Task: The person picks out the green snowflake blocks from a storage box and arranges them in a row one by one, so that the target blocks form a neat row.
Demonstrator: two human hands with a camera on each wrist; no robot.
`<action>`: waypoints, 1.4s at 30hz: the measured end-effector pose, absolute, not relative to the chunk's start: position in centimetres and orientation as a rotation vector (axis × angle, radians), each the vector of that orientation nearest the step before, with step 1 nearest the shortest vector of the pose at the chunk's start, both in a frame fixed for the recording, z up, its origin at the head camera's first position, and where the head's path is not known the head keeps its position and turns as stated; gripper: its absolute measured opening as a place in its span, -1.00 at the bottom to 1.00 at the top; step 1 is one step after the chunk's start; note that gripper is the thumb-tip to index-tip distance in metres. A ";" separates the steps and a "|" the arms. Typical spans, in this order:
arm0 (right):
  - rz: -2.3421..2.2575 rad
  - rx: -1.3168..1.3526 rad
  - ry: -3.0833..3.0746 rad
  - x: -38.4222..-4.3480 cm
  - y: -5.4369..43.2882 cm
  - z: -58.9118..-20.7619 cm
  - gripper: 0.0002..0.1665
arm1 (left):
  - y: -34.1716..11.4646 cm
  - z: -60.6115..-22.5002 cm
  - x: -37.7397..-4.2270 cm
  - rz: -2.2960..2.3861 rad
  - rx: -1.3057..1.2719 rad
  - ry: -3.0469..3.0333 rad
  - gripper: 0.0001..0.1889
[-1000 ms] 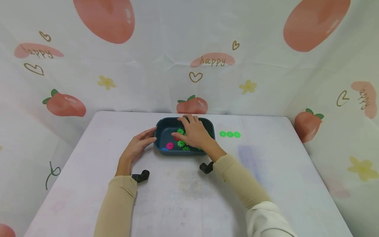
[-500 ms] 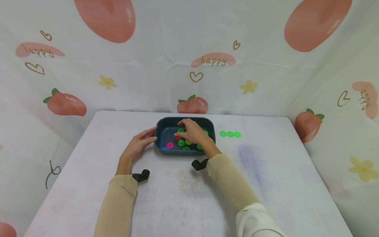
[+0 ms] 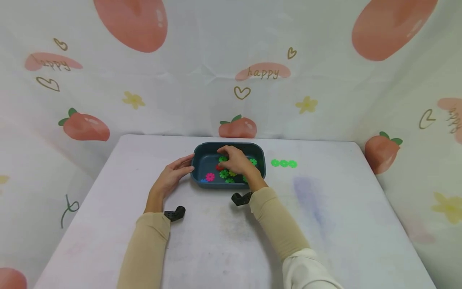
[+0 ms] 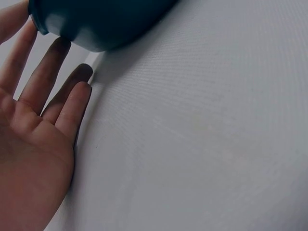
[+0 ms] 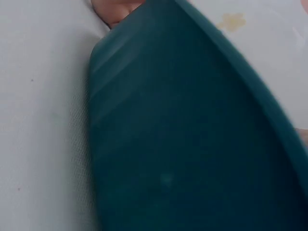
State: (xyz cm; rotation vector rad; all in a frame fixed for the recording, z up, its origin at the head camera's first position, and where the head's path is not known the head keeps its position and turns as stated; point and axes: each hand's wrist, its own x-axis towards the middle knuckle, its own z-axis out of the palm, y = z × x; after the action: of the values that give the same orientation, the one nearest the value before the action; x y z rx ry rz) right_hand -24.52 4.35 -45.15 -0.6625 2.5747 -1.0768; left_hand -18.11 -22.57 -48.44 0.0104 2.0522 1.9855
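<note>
A dark teal plastic basin [image 3: 205, 163] stands at the far middle of the table. Inside lie several small flower-shaped plastic discs: a pink disc [image 3: 210, 177], a red disc [image 3: 219, 167], a blue one and several green and yellow ones. The left hand [image 3: 170, 178] touches the basin's left end, its fingers nearly straight; the left wrist view shows fingertips [image 4: 61, 43] against the basin's outer side. Over the basin, the right hand [image 3: 236, 160] reaches down with thumb and index finger apart, around a green disc [image 3: 223, 159] and beside the red one. The basin's wall hides its fingers in the right wrist view.
Right of the basin, three green discs [image 3: 284, 163] lie in a row on the white table [image 3: 216, 241]. A printed cloth [image 3: 202, 100] hangs behind the table's back edge. Black wrist-worn devices sit at both wrists.
The right hand has lowered and shifted slightly left into the basin, its spread fingers drawing inward. The left hand stays at the basin's left end. The head view has shifted slightly.
</note>
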 end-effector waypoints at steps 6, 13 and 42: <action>-1.130 -0.647 2.597 -24.6 4.4 -45.7 -0.44 | -22.5 -48.4 -18.3 1.982 0.021 2.061 -0.34; -1.166 -0.644 2.624 -24.9 4.2 -46.0 -0.50 | -22.9 -48.2 -18.4 1.965 0.011 2.084 -0.34; -0.882 -0.721 2.676 -24.8 3.9 -46.6 -0.55 | -22.7 -48.6 -18.2 1.974 0.030 2.046 -0.33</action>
State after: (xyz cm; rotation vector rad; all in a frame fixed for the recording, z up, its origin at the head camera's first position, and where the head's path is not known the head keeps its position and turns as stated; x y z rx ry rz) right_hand -24.79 3.94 -46.58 -0.7214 2.6759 -0.8816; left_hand -18.20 -22.67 -48.64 0.0299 2.0465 1.9743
